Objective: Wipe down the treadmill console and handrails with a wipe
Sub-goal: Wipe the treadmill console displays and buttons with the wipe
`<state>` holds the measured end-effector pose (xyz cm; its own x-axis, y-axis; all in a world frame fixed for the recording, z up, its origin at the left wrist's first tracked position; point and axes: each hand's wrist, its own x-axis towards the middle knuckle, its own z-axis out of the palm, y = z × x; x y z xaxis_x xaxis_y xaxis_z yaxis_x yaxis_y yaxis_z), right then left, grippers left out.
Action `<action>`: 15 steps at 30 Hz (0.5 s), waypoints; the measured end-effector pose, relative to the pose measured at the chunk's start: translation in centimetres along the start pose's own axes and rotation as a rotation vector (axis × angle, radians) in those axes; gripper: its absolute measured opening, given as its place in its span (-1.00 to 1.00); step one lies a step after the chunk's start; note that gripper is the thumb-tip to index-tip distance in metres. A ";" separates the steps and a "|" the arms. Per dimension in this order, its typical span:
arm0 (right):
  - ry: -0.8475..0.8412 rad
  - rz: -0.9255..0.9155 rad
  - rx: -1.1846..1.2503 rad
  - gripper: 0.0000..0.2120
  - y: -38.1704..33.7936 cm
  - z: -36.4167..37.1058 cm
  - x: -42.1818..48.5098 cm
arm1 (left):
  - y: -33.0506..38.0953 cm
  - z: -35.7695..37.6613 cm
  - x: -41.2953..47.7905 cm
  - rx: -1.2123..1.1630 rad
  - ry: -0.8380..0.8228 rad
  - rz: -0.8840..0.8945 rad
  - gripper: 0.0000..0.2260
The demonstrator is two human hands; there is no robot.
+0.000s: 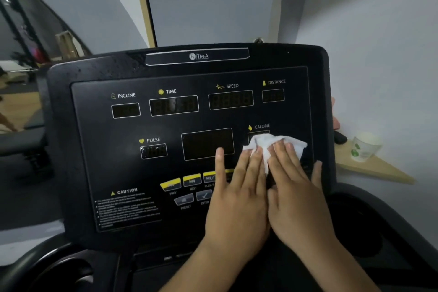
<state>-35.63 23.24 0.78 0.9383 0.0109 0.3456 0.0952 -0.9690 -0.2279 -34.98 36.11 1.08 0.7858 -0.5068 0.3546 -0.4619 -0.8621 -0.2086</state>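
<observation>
The black treadmill console (132,73) fills the view, with dark displays marked INCLINE, TIME, SPEED, DISTANCE, PULSE and CALORIE. A crumpled white wipe (267,143) lies on its lower right part, over the CALORIE display. My left hand (239,192) and my right hand (296,192) lie side by side with straight fingers, pressing the wipe flat against the panel. My left thumb sticks out towards the middle display. Both hands hide some of the yellow buttons (171,184). A dark curved handrail (369,218) runs at the lower right.
A paper cup (363,147) with a green print stands on a wooden shelf (376,170) to the right of the console, against the pale wall. A mirror (21,59) at the left reflects the gym room. A dark cup holder (68,270) sits at the lower left.
</observation>
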 end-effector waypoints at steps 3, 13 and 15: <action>-0.015 0.006 0.032 -0.34 -0.7 0.7 -2.0 | 0.1 0.9 -2.1 -0.085 -0.019 -0.003 -0.46; 0.015 -0.022 0.048 -0.31 -1.9 0.5 -1.0 | -1.3 0.5 -1.7 -0.042 -0.001 -0.004 -0.45; 0.004 -0.031 0.048 -0.26 -2.5 1.0 -2.1 | -1.1 1.2 -3.1 -0.055 -0.010 0.001 -0.46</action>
<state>-37.50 25.87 -0.27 0.9335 0.0399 0.3565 0.1403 -0.9552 -0.2607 -36.42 38.62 -0.86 0.7891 -0.5079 0.3456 -0.4843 -0.8604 -0.1587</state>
